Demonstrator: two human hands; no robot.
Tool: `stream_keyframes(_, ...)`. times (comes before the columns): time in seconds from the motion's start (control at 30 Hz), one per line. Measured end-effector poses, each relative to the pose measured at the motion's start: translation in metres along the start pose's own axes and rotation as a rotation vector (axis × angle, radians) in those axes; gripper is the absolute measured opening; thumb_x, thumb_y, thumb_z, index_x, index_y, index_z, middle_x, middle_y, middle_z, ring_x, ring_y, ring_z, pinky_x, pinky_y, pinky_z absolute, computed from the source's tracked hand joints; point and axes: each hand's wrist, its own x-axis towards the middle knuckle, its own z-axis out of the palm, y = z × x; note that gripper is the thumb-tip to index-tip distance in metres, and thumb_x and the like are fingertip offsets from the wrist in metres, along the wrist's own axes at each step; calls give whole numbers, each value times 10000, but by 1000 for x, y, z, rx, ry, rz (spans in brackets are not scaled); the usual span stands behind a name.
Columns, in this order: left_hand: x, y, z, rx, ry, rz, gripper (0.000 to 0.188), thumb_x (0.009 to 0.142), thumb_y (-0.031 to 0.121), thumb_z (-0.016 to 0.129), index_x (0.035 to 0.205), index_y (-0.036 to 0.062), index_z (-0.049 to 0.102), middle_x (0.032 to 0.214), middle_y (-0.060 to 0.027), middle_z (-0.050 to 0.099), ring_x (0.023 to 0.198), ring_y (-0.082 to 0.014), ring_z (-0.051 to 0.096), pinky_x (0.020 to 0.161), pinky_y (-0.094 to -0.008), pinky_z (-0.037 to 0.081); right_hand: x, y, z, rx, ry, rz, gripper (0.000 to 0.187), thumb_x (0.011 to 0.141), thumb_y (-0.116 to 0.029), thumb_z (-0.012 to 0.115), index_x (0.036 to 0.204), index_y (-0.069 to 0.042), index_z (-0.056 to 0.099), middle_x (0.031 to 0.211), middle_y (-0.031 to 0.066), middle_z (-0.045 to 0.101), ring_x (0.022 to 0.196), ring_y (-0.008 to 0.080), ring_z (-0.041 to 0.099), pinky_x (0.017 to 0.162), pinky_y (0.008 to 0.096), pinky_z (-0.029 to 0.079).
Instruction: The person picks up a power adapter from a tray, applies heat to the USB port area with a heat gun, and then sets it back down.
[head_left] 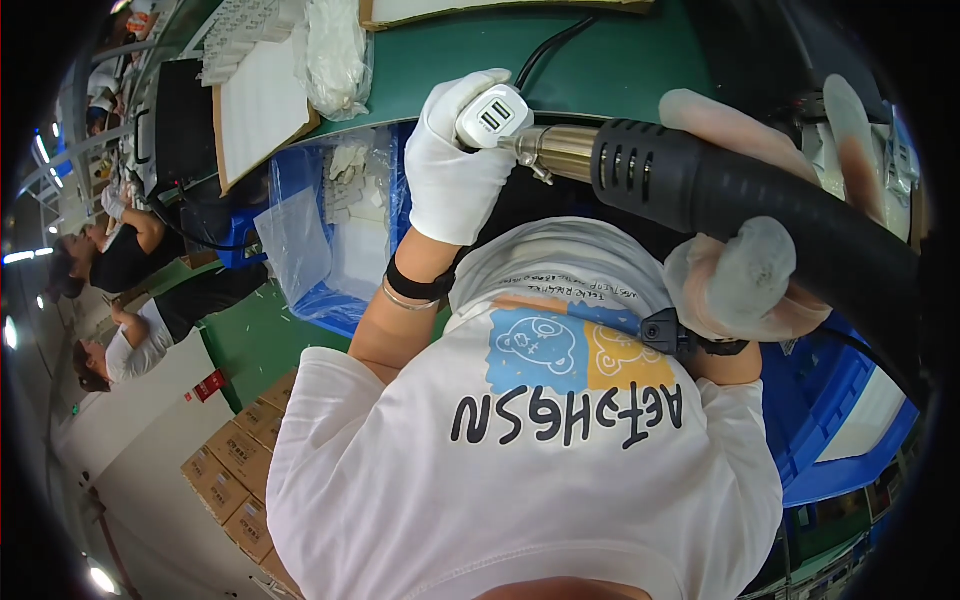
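Note:
My left hand [455, 170], in a white glove, is closed round a white two-port USB charger [494, 116], its port face turned up toward me. Around a black hot air gun [650, 170] is my right hand [740, 275], its fingertips in translucent covers. Two fingers show beyond the gun and the thumb on the near side; the gun hides the palm. The gun's metal nozzle [560, 150] points left, its tip right beside the charger, and I cannot tell whether they touch. A black cable [550, 45] rises behind the charger.
Beyond my hands lies a green worktop [640, 60] with a clear plastic bag [335, 60]. A blue bin [345, 315] with small white parts stands left, another blue bin [815, 440] right. Cardboard boxes [240, 455] are stacked lower left. Two people sit farther left.

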Motion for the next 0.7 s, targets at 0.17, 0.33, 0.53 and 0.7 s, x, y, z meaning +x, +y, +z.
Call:
stream_keyframes(0.17,1,2,-1,54,-31,35,474,657,-90,709,1100,51,616,1000,-52,608,883,-140,603,780,-236,482,3,0,5,-5,-11,1,521,920,-449,446,812,22,642,742,123,702,626,131,651,902,279,468)
stream_keyframes(0.33,0,-2,1,-1,3,10,479,655,-106,681,1102,54,617,996,-55,604,880,-143,600,778,-237,482,5,-1,2,1,-28,-14,511,915,-444,459,815,23,641,744,128,702,627,133,652,896,281,473)
stream_keyframes(0.53,0,3,0,58,-7,61,460,668,-101,672,1097,56,619,985,-56,599,876,-142,597,777,-239,482,8,0,5,-6,-43,-17,499,909,-439,474,819,24,639,746,133,701,628,135,652,889,283,479)
stream_keyframes(0.7,0,-1,-3,-37,-5,-46,451,686,-75,696,1107,60,607,970,-42,592,847,-126,581,764,-228,477,9,-3,3,1,-60,-26,490,905,-434,488,823,24,638,748,138,701,629,137,652,883,285,484)
